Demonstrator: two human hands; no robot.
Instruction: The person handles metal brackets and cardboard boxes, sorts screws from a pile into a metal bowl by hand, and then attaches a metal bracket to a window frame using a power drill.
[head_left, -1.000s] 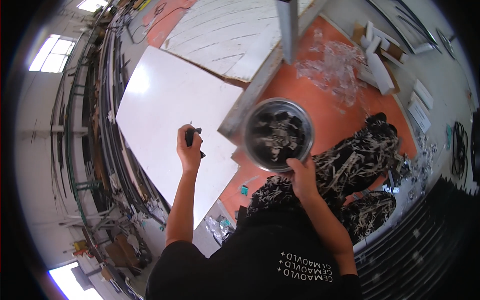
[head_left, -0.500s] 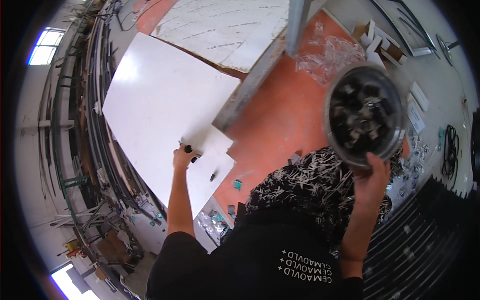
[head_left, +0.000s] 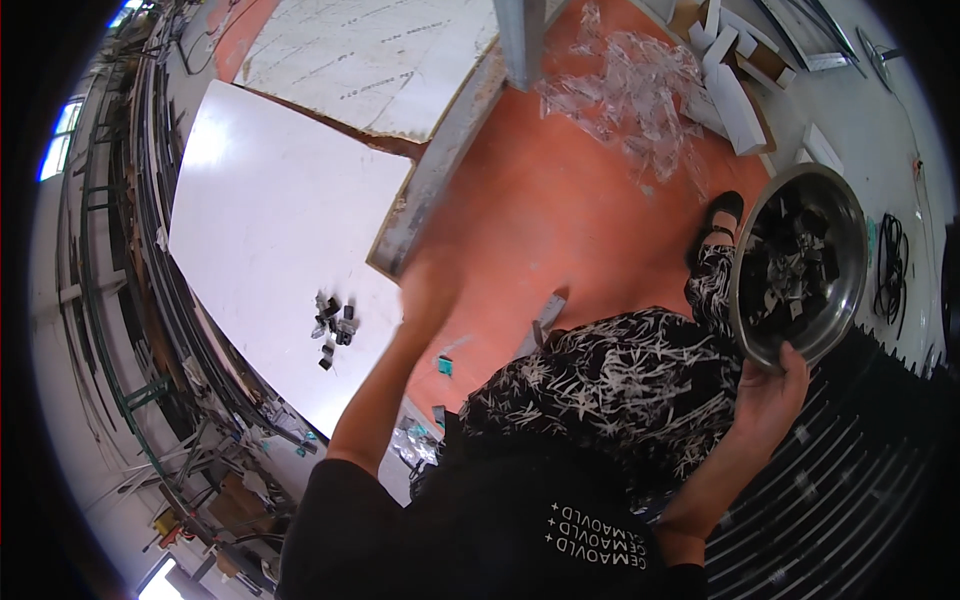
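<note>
My right hand [head_left: 775, 390] grips the lower rim of a round metal bowl [head_left: 846, 305], held out to the right with its mouth tilted toward me. Inside lie many small black and silver pieces [head_left: 795, 262]. Smeared by motion, my left hand [head_left: 430, 290] is over the orange floor just past the right edge of a white board [head_left: 290, 210]; its fingers cannot be made out. Near that edge a small heap of black and silver pieces [head_left: 335, 322] rests on the board, apart from my left hand.
Behind the white board lies a marked, worn sheet [head_left: 370, 60], with a grey metal post [head_left: 520, 45] beside it. Crumpled clear plastic [head_left: 640, 95] and opened cartons [head_left: 735, 85] are at the far right. Long bars [head_left: 135, 230] line the left; dark strips [head_left: 830, 490] lie at lower right.
My left hand has left the board and swung right, leaving the small pieces in a heap. The bowl has shifted right in view and tilted. The whole view has also turned.
</note>
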